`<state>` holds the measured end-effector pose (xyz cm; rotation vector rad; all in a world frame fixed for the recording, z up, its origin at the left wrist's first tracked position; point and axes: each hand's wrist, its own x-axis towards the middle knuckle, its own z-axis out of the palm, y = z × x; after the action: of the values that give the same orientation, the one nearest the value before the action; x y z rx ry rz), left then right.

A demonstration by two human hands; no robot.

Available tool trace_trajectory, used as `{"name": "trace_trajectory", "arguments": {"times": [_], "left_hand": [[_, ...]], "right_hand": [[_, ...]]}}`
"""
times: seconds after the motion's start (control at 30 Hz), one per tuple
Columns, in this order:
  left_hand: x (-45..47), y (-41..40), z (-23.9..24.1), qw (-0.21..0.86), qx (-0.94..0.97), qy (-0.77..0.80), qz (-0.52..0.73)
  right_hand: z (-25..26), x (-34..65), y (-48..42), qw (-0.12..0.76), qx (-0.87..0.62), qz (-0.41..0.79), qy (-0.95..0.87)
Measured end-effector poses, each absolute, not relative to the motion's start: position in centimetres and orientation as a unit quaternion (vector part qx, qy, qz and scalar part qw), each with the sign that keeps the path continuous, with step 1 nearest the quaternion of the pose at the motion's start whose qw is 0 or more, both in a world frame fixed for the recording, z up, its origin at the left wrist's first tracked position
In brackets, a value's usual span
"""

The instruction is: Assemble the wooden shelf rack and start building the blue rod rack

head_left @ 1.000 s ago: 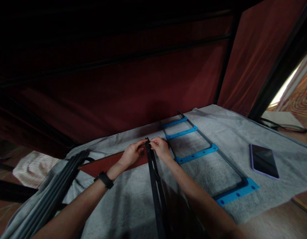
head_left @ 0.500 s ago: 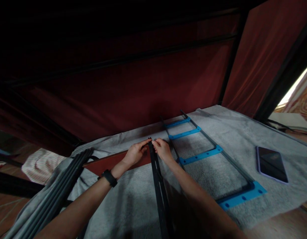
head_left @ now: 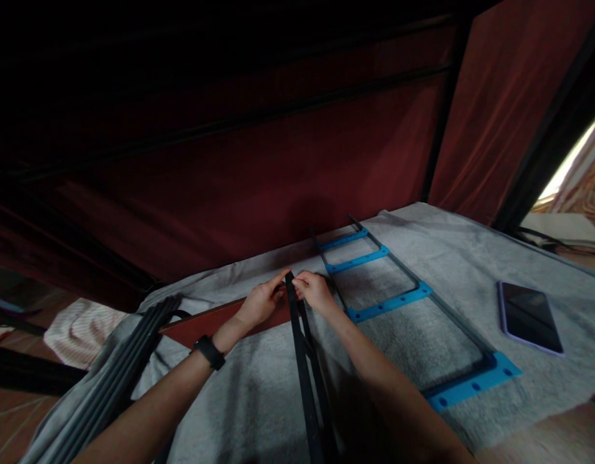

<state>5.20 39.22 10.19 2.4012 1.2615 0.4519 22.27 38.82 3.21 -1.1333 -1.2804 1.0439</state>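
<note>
A narrow black metal frame (head_left: 300, 354) stands on edge between my arms, its far end between my hands. My left hand (head_left: 259, 304), with a dark watch (head_left: 209, 352) on the wrist, grips that end; its index finger stretches along the tip and the thumb is bent below. On the other side, my right hand (head_left: 315, 291) pinches close against the same end. Whatever its fingertips hold is too small or hidden to make out. A reddish-brown board (head_left: 205, 320) lies flat behind my left hand.
To the right lies a ladder-like frame of grey tubes with blue crosspieces (head_left: 394, 301), and beyond it a phone (head_left: 530, 318). Several grey tubes (head_left: 118, 380) are bundled at the left. Everything rests on a grey cloth (head_left: 259, 386) before a dark red panel (head_left: 278, 187).
The black frame's far end has tilted slightly left, and my left hand has shifted slightly with it. My right hand stays at the frame's end. The view has moved a little.
</note>
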Motion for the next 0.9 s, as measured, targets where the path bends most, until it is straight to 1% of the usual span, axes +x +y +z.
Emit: {"name": "trace_trajectory", "arguments": {"times": [0.07,0.13,0.2,0.27,0.33,0.4,0.5,0.53,0.6,0.67,0.73,0.8,0.9], "left_hand": [[5.2,39.2,10.3,0.179,0.864,0.441,0.163],[5.2,39.3,10.4,0.170,0.869,0.435,0.163],[5.2,39.4,10.4,0.169,0.872,0.430,0.161],[5.2,39.4,10.4,0.171,0.874,0.426,0.158],[5.2,39.4,10.3,0.168,0.873,0.431,0.153],[5.2,39.4,10.3,0.163,0.872,0.437,0.150],[5.3,39.5,10.3,0.161,0.872,0.436,0.154],[5.3,39.5,10.2,0.161,0.872,0.435,0.156],[5.2,39.6,10.1,0.159,0.872,0.434,0.158],[5.1,39.8,10.0,0.161,0.874,0.433,0.154],[5.1,39.9,9.9,0.166,0.878,0.423,0.153],[5.1,40.0,10.0,0.171,0.883,0.407,0.156],[5.3,40.2,10.3,0.176,0.884,0.406,0.153]], "right_hand": [[3.7,22.4,38.4,0.464,-0.551,0.366,-0.589],[4.1,22.6,38.2,0.422,-0.594,0.321,-0.605],[4.1,22.8,38.3,0.438,-0.588,0.342,-0.588],[3.8,22.8,38.6,0.480,-0.531,0.400,-0.573],[3.6,22.7,38.8,0.503,-0.486,0.430,-0.571],[3.6,22.6,38.8,0.484,-0.505,0.408,-0.586],[4.1,22.7,38.5,0.420,-0.584,0.330,-0.611],[4.2,22.8,38.4,0.413,-0.598,0.313,-0.612],[4.3,23.0,38.5,0.438,-0.582,0.323,-0.604],[4.0,23.0,38.7,0.484,-0.524,0.368,-0.596],[3.7,22.8,38.9,0.509,-0.482,0.399,-0.591],[3.5,22.4,38.9,0.504,-0.492,0.390,-0.593],[3.6,22.0,38.6,0.468,-0.547,0.335,-0.608]]}}
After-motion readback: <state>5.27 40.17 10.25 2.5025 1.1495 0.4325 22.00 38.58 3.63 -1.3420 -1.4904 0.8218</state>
